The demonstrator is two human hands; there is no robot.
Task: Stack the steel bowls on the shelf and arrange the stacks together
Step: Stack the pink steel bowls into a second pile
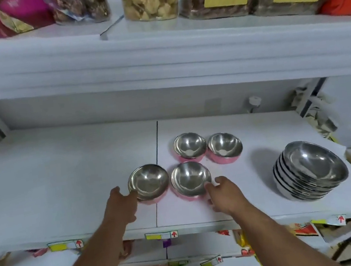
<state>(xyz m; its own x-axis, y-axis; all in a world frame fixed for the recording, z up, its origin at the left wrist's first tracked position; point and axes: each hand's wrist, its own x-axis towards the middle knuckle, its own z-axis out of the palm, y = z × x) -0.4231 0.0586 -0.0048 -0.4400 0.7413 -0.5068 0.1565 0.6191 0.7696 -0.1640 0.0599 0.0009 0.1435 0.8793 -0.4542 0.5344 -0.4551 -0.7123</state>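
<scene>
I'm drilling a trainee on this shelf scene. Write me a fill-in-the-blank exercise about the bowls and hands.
1. Beside the stack of larger steel bowls, the number of small pink-sided bowls standing singly on the shelf is ____.
2. The left hand touches the rim of the front-____ small bowl.
3. The stack of larger bowls stands to the ____ of the small bowls.
4. The outer walls of the small bowls are coloured ____.

Missing words: four; left; right; pink
</scene>
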